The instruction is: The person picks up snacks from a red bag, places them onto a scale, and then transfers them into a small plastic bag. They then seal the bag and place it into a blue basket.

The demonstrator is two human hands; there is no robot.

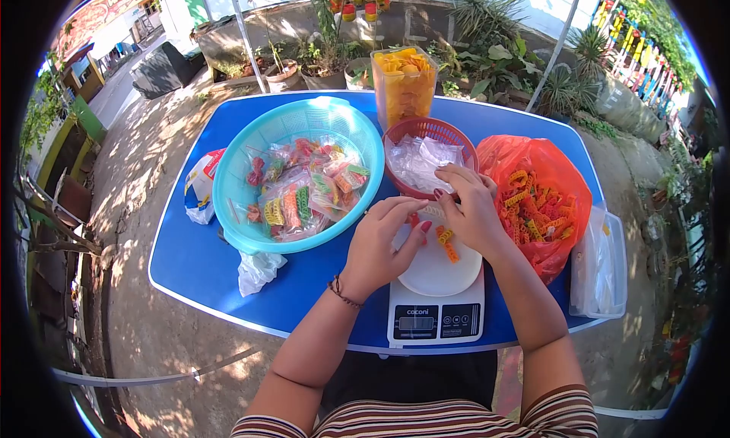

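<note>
1. Outdoors in a sunlit yard, plants behind. A blue worktop [190,263] carries everything. Reference: the white scale [435,316] at the near edge.
2. Far left of the scale: white packet [199,187]. Nearer the scale, a crumpled plastic bag [257,271].
3. Left of and behind the scale: teal basket [304,119] holding sealed snack packets [304,198].
4. Left hand [380,248] over the scale's left side. Fingers are curled and the thumb is pinched in, so the grip is closed on a small clear bag [435,212].
5. The small clear bag sits above the scale pan, between both hands. A few orange and red spiral pieces [447,245] show at it.
6. Right hand [471,214] over the scale's back right. Its fingers lie on the bag's top and the thumb is hidden, so I can't tell its grip.
7. Behind the scale: red basket [430,125] of empty clear bags. Behind that, a clear tub [403,84] of orange chips.
8. Right of the scale: open orange bag [502,153] full of spiral snacks. Further right, a clear plastic box [604,274].
</note>
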